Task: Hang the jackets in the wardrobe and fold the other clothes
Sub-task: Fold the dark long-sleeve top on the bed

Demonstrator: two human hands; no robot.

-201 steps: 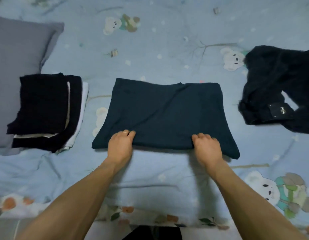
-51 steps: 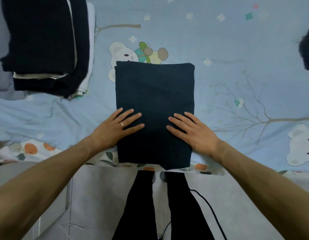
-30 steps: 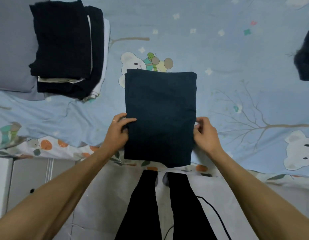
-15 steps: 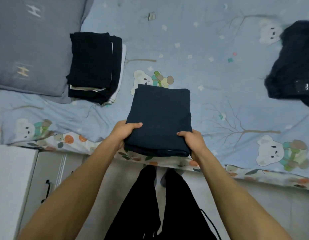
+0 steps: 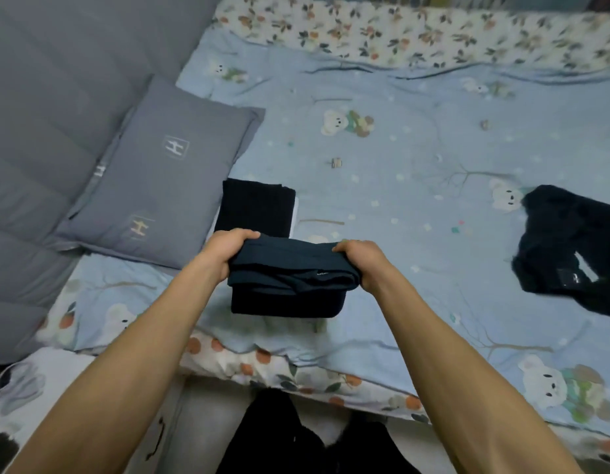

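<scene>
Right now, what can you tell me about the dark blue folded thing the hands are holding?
The folded garment is dark navy, a soft matte fabric, stacked in several layers into a thick rectangle. A tiny pale mark shows on one layer's front edge; it is too small to read. The left hand and right hand grip its two ends, lifting it above the blue bear-print bedsheet, in front of the black folded pile.

A folded dark teal garment (image 5: 289, 268) is being held off the light blue bedsheet, gripped at both side edges, its layered folds facing the camera and its lower layer hanging down. Just beyond it, a stack of folded dark clothes (image 5: 255, 208) is lying flat beside the grey pillow. Well apart to the right, an unfolded fuzzy black garment (image 5: 570, 248) is lying crumpled
</scene>
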